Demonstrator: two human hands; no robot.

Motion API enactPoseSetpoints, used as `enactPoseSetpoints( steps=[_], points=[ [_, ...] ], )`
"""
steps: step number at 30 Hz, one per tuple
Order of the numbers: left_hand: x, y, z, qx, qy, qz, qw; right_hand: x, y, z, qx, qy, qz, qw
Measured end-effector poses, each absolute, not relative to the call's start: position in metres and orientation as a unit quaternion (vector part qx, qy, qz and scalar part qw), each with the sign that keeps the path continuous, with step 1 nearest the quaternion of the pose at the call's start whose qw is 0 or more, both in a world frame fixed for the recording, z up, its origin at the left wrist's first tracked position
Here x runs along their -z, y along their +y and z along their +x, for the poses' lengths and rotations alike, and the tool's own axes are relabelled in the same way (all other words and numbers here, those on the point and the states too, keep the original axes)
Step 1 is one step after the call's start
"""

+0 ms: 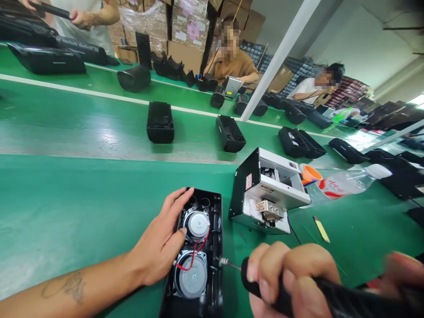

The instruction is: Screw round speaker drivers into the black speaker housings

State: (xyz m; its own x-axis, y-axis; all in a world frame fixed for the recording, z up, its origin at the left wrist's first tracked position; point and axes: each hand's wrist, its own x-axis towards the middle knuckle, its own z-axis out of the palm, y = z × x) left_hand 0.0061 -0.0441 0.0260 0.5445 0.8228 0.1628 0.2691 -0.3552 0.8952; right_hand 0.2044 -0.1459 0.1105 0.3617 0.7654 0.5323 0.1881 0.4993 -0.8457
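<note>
A black speaker housing point(212, 260) lies open on the green bench, with two round speaker drivers point(196, 224) and a red wire inside. My left hand point(162, 240) rests on its left edge, thumb against the upper driver, fingers spread. My right hand point(291, 276) is wrapped round a black electric screwdriver point(331, 298). The screwdriver's bit point(228, 263) touches the housing's right side.
A white and black screw feeder box point(268, 192) stands just right of the housing, with a plastic bottle point(344, 181) and an orange cup point(309, 173) beside it. More black housings point(160, 122) ride the green conveyor beyond. Other people work across the line, by stacked cartons.
</note>
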Motion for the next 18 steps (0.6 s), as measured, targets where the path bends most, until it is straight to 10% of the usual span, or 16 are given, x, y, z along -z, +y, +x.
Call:
enactPoseSetpoints(
  steps=[18],
  points=[
    [-0.023,-0.043,0.005,-0.314,0.350,0.781,0.410,-0.070,-0.120,0.164,-0.176,-0.426,-0.443,0.769]
  ],
)
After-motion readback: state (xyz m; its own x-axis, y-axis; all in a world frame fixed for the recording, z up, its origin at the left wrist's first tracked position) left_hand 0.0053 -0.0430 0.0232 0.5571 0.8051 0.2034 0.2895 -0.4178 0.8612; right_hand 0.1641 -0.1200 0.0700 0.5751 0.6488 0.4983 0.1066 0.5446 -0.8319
